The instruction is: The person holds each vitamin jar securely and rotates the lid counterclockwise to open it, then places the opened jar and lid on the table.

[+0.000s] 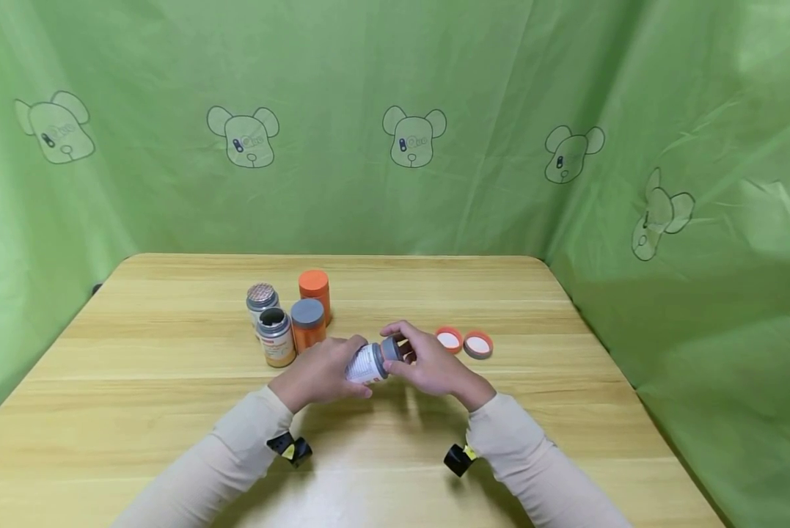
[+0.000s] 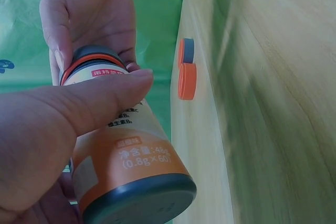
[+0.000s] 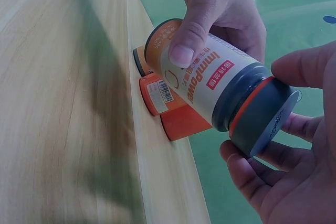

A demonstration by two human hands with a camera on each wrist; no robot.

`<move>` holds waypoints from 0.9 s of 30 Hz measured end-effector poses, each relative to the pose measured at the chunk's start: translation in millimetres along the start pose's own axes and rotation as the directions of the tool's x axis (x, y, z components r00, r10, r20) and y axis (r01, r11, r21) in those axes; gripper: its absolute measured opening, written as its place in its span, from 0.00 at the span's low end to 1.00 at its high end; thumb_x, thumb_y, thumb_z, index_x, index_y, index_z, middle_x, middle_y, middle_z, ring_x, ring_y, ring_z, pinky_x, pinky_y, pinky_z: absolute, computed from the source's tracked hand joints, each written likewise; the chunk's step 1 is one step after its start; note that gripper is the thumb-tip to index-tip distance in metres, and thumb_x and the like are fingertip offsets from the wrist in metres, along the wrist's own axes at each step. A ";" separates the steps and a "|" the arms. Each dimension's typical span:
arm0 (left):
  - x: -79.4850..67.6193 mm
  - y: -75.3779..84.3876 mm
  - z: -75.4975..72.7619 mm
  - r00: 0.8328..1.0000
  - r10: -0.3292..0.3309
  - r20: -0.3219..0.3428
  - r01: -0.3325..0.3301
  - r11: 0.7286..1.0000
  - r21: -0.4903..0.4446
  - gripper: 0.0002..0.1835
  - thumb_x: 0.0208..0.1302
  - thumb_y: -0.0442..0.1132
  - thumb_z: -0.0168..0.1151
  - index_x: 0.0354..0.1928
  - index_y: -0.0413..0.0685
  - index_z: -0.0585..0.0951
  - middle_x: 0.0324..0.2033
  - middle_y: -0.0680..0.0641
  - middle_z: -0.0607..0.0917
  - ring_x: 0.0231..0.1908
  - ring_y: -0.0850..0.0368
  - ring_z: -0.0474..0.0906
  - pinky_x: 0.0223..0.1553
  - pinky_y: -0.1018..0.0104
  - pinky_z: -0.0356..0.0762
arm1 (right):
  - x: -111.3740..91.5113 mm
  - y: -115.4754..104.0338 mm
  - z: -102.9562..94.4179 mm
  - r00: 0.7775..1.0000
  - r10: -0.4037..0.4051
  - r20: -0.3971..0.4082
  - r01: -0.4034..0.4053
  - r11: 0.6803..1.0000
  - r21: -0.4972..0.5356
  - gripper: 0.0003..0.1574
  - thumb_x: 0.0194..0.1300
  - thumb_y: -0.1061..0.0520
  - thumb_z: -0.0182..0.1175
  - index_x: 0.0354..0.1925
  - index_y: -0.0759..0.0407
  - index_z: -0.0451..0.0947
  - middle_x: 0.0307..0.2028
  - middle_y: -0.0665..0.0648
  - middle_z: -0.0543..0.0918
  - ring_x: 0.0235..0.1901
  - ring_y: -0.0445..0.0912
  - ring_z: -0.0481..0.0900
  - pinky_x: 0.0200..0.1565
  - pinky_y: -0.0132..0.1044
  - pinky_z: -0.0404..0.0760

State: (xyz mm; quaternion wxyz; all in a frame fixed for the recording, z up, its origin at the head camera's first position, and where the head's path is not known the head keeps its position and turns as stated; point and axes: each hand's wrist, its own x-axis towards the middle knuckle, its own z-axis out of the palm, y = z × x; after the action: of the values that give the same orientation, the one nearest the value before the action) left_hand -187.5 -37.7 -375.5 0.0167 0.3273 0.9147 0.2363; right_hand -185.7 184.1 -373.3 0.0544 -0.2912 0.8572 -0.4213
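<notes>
Above the table (image 1: 137,381), the left grip (image 1: 328,368) clamps a bottle (image 1: 364,365) and the right grip (image 1: 436,364) its gray cap (image 3: 265,121).

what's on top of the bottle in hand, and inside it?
On the bottle: an orange-rimmed gray cap, held by the right hand. Inside: not visible; the cap covers the mouth and any seal or contents.

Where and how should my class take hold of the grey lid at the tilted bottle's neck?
The grey lid is probably best gripped round its circular rim, thumb opposite fingers, coming from the person's right: the tilted bottle points its lid end that way, towards the right hand, while the left hand holds the body.
</notes>
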 end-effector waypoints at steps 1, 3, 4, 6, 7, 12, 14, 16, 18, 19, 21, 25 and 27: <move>0.0 -0.1 0.0 1.000 -0.001 0.000 0.001 1.000 -0.005 0.35 0.47 0.51 0.78 0.54 0.44 0.74 0.34 0.48 0.82 0.30 0.59 0.76 0.30 0.65 0.76 | -0.3 -0.3 -0.2 1.000 0.000 0.000 0.000 1.000 0.000 0.27 0.67 0.56 0.60 0.60 0.65 0.67 0.43 0.59 0.79 0.43 0.49 0.77 0.42 0.39 0.78; 0.0 -0.5 0.4 1.000 -0.005 0.000 0.005 1.000 -0.014 0.34 0.47 0.50 0.78 0.54 0.44 0.74 0.34 0.48 0.82 0.30 0.59 0.76 0.30 0.64 0.76 | -0.3 -1.5 -0.5 1.000 -0.001 -0.001 0.001 1.000 0.000 0.26 0.67 0.57 0.60 0.59 0.64 0.67 0.43 0.59 0.79 0.43 0.49 0.78 0.43 0.40 0.78; -0.2 -0.7 0.5 1.000 -0.006 0.000 0.006 1.000 -0.017 0.34 0.47 0.50 0.78 0.54 0.44 0.74 0.34 0.48 0.82 0.30 0.59 0.76 0.30 0.64 0.76 | -0.6 -2.2 -0.9 1.000 -0.002 -0.002 0.002 1.000 0.002 0.26 0.67 0.57 0.59 0.59 0.64 0.67 0.43 0.59 0.79 0.43 0.49 0.78 0.43 0.40 0.78; -0.3 -0.9 0.4 1.000 -0.010 -0.001 0.010 1.000 -0.023 0.34 0.47 0.49 0.78 0.54 0.44 0.75 0.34 0.48 0.82 0.30 0.59 0.76 0.30 0.64 0.76 | -0.7 -3.4 -1.7 1.000 -0.003 -0.006 0.003 1.000 0.006 0.26 0.67 0.57 0.59 0.59 0.64 0.67 0.43 0.59 0.78 0.43 0.50 0.78 0.43 0.40 0.78; -0.2 -1.3 0.5 1.000 -0.011 -0.003 0.011 1.000 -0.027 0.34 0.46 0.49 0.78 0.54 0.43 0.75 0.34 0.48 0.82 0.30 0.59 0.76 0.30 0.64 0.76 | -0.8 -3.8 -2.1 1.000 -0.003 -0.009 0.003 1.000 0.008 0.26 0.67 0.57 0.59 0.59 0.64 0.67 0.43 0.60 0.78 0.43 0.50 0.78 0.43 0.40 0.78; -0.7 -3.3 0.6 1.000 -0.015 -0.011 0.015 1.000 -0.025 0.34 0.45 0.49 0.79 0.53 0.44 0.75 0.33 0.49 0.81 0.28 0.59 0.75 0.29 0.65 0.75 | -1.2 -3.4 -3.3 1.000 0.010 -0.029 -0.010 1.000 0.009 0.26 0.67 0.55 0.60 0.59 0.63 0.67 0.44 0.60 0.78 0.43 0.50 0.78 0.44 0.42 0.78; -1.2 -4.4 0.5 1.000 -0.017 -0.012 0.017 1.000 -0.021 0.34 0.44 0.49 0.79 0.52 0.44 0.75 0.32 0.49 0.81 0.28 0.59 0.75 0.28 0.65 0.75 | -1.6 -2.1 -3.7 0.999 0.017 -0.038 -0.017 1.000 0.006 0.26 0.67 0.54 0.61 0.59 0.62 0.68 0.44 0.60 0.78 0.42 0.50 0.78 0.44 0.42 0.78; -2.1 -5.5 0.6 1.000 -0.022 -0.012 0.022 1.000 -0.021 0.34 0.44 0.49 0.79 0.52 0.44 0.75 0.32 0.49 0.81 0.28 0.59 0.75 0.29 0.64 0.75 | -2.5 -0.2 -3.9 0.999 0.026 -0.048 -0.025 1.000 0.007 0.26 0.67 0.53 0.61 0.59 0.62 0.68 0.44 0.60 0.78 0.42 0.50 0.78 0.44 0.43 0.77; -3.0 -6.4 0.4 0.999 -0.030 -0.014 0.029 0.999 -0.025 0.34 0.44 0.48 0.79 0.52 0.43 0.75 0.32 0.49 0.81 0.28 0.58 0.75 0.29 0.64 0.75 | -3.9 2.4 -4.6 0.998 0.039 -0.055 -0.039 0.999 0.014 0.26 0.66 0.54 0.61 0.59 0.62 0.68 0.43 0.60 0.78 0.41 0.50 0.78 0.44 0.43 0.77; -3.6 -6.9 0.2 0.999 -0.033 -0.015 0.033 0.999 -0.029 0.34 0.44 0.48 0.79 0.52 0.43 0.75 0.33 0.48 0.81 0.29 0.58 0.75 0.29 0.64 0.75 | -4.7 4.2 -5.0 0.997 0.049 -0.061 -0.048 0.999 0.018 0.26 0.66 0.55 0.61 0.59 0.61 0.68 0.43 0.59 0.78 0.42 0.50 0.78 0.44 0.43 0.77; -5.0 -7.9 -0.1 0.999 -0.043 -0.018 0.042 0.999 -0.034 0.35 0.44 0.48 0.80 0.52 0.43 0.74 0.33 0.48 0.81 0.29 0.58 0.75 0.30 0.63 0.75 | -6.8 7.8 -6.5 0.995 0.070 -0.070 -0.068 0.997 0.034 0.27 0.66 0.56 0.62 0.60 0.61 0.68 0.44 0.58 0.78 0.43 0.50 0.79 0.45 0.43 0.77; -8.1 -10.4 -0.7 0.997 -0.070 -0.024 0.069 0.997 -0.040 0.36 0.43 0.47 0.80 0.53 0.43 0.73 0.33 0.47 0.81 0.30 0.58 0.75 0.30 0.63 0.76 | -11.8 16.3 -11.6 0.990 0.101 -0.095 -0.097 0.995 0.038 0.27 0.65 0.57 0.63 0.60 0.58 0.69 0.44 0.56 0.78 0.44 0.50 0.80 0.46 0.43 0.77; -9.5 -12.0 -0.5 0.996 -0.087 -0.027 0.086 0.996 -0.040 0.37 0.43 0.48 0.80 0.54 0.43 0.72 0.34 0.47 0.81 0.30 0.57 0.76 0.30 0.63 0.76 | -14.8 21.2 -15.2 0.987 0.114 -0.114 -0.111 0.993 0.032 0.27 0.65 0.56 0.64 0.59 0.58 0.69 0.43 0.56 0.78 0.43 0.49 0.80 0.45 0.43 0.77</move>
State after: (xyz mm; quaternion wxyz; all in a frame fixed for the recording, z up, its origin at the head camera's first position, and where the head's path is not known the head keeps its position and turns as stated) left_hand -187.2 -51.8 -381.5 0.0200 0.2837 0.9234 0.2577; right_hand -188.2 212.7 -381.9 0.0319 -0.2164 0.8685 -0.4447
